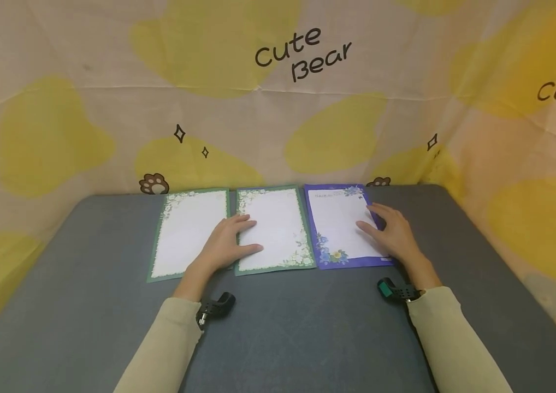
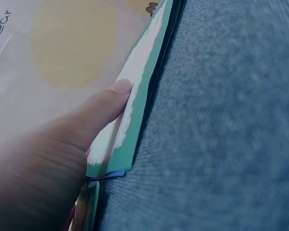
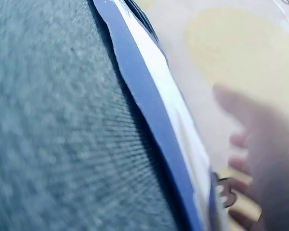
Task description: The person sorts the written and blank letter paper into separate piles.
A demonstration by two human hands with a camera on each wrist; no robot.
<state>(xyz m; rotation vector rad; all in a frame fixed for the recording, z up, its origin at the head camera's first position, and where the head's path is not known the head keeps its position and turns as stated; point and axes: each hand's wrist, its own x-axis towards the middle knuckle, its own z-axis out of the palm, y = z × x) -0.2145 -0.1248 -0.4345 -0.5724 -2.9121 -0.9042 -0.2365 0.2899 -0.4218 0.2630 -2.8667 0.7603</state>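
In the head view, three bordered sheets of paper lie side by side. My left hand [image 1: 225, 244] reaches over the left edge of the middle green-bordered sheet [image 1: 273, 234], fingers and thumb extended. In the left wrist view, the thumb [image 2: 106, 106] rests on the white part of a green-bordered sheet [image 2: 126, 130]. My right hand [image 1: 395, 232] is at the right edge of the purple-bordered sheet with blue flowers [image 1: 334, 218], its thumb over the white part. The right wrist view shows that hand [image 3: 269, 149] blurred, fingers spread and holding nothing.
The left green-bordered sheet [image 1: 187, 234] lies partly under the left hand and forearm. Behind the grey table [image 1: 302, 333] hangs a pale cloth [image 1: 238, 120] with yellow patches and lettering. Dark straps with small devices [image 1: 216, 307] sit on both wrists.
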